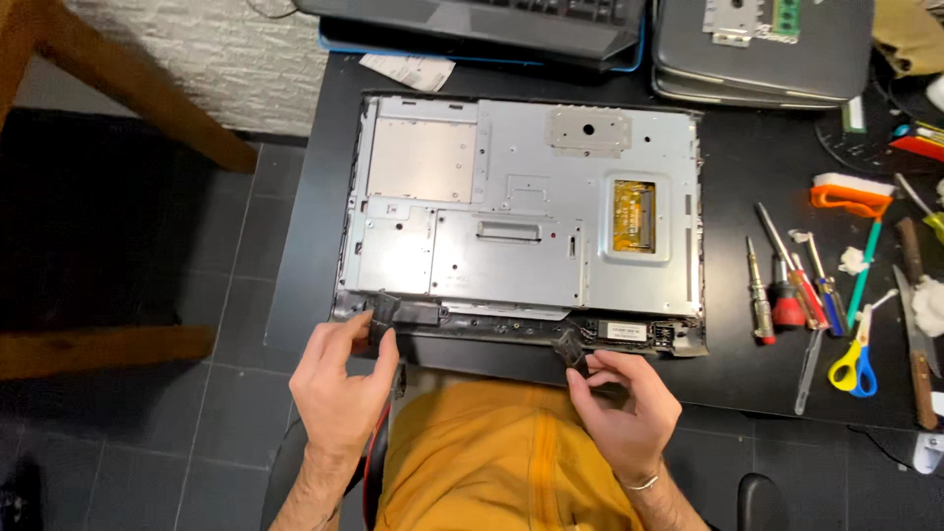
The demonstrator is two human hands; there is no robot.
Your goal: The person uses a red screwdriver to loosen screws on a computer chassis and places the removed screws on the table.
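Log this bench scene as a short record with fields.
Surface: black table
Main item: opened monitor back, metal shield plate facing up
Left hand: grips black part at the lower edge
Right hand: pinches black part at the lower edge
Right side: screwdrivers, scissors, knife

Quantities: two hands (339, 388), one metal computer chassis (521, 206), two laptops (757, 44), one pair of scissors (854, 366), and four screwdrivers (787, 295).

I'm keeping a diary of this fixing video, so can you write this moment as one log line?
left hand: grips black part | right hand: holds black piece | metal computer back: flat on black table
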